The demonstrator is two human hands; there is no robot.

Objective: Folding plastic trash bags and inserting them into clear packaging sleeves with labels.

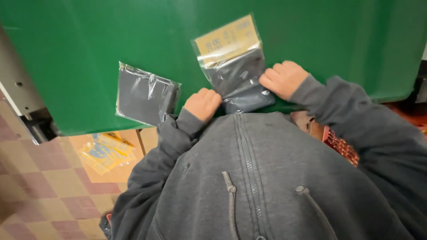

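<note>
A clear plastic packet point(235, 66) with a dark folded cloth and a yellow card inside lies on the green table point(89, 44) near its front edge. My left hand point(203, 103) grips the packet's lower left corner with curled fingers. My right hand point(283, 78) presses and pinches its right side. A second clear packet point(144, 94) holding dark cloth lies flat to the left, just beside my left hand and untouched. Both arms are in grey hoodie sleeves.
Below the table edge, a cardboard box point(111, 153) on the checkered floor holds several yellow and blue packets. A red crate point(340, 144) shows at the right under my arm. A grey metal frame point(18, 89) stands at the left.
</note>
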